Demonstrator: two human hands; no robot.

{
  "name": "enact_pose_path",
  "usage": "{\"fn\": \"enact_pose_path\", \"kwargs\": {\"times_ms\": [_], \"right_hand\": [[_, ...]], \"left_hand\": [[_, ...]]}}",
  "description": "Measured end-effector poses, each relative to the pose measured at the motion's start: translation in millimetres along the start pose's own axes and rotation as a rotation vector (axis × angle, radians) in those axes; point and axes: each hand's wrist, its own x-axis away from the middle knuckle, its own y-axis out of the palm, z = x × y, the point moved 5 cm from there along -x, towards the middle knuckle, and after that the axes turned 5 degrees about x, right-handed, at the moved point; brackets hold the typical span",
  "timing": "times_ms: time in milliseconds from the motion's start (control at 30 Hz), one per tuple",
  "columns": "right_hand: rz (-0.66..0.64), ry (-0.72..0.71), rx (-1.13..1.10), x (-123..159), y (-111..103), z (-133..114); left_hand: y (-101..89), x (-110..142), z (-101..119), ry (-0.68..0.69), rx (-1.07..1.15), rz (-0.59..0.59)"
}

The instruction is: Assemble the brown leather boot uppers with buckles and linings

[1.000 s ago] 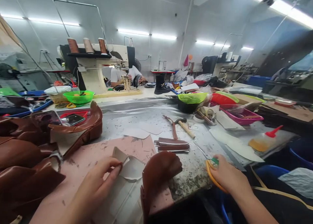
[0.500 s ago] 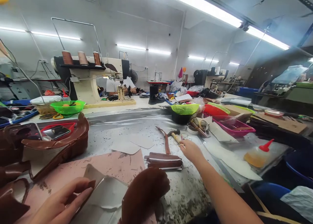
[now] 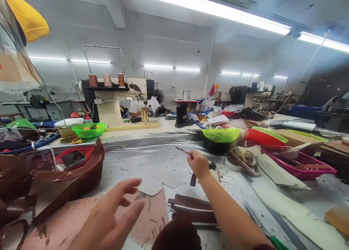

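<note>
My right hand (image 3: pixel 198 164) reaches out over the grey worktable (image 3: pixel 131 162) and pinches the end of a thin brown leather strip (image 3: pixel 182 150), lifted off the surface. A hammer (image 3: pixel 212 166) lies just beyond that hand. My left hand (image 3: pixel 114 210) hovers low and blurred above a pink cutting sheet (image 3: pixel 81 221), fingers spread, holding nothing. A stack of brown leather strips (image 3: pixel 192 209) lies under my right forearm. A rounded brown leather piece (image 3: pixel 177 237) shows at the bottom edge.
Brown leather uppers (image 3: pixel 68 177) pile at the left around a phone (image 3: pixel 73 158). Green baskets (image 3: pixel 221 134), a pink tray (image 3: pixel 302 164), scissors (image 3: pixel 245 159) and white pattern pieces (image 3: pixel 278 173) crowd the right. A sewing machine (image 3: pixel 114 101) stands behind, where another person works.
My right hand left the scissors at the table edge, reached forward and picked up the thin strip. My left hand let go of the white paper piece and rose, fingers spread. The view tilted up.
</note>
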Motion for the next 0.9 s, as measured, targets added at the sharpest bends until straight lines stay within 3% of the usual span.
{"fn": "enact_pose_path", "kwargs": {"times_ms": [133,267,333,400,500,633,767,900], "right_hand": [[0.352,-0.292,-0.108,38.3,-73.1,-15.1],[0.557,-0.625,-0.124,90.6,-141.7,-17.7],[0.546,-0.753,-0.111,109.6,-166.1,-16.8],[0.451,-0.761,-0.161,118.0,-184.5,-13.0],[0.305,-0.617,-0.326,116.9,-202.5,-1.8],[0.298,-0.443,-0.299,110.2,-208.1,16.7],[0.287,-0.471,-0.385,112.0,-205.7,27.7],[0.364,-0.509,-0.420,121.8,-212.7,33.9]], "left_hand": [[78.1,-30.1,42.0,-0.217,0.363,-0.475],[124.4,-40.0,69.3,-0.310,0.650,-0.563],[139.1,-35.7,80.1,-0.319,0.714,-0.594],[149.8,-29.6,89.0,-0.326,0.737,-0.611],[160.4,-22.4,99.7,-0.293,0.710,-0.598],[172.3,-12.6,109.4,-0.217,0.652,-0.655],[178.9,-3.8,118.0,-0.151,0.690,-0.752],[186.1,2.9,120.4,-0.263,0.673,-0.792]]}}
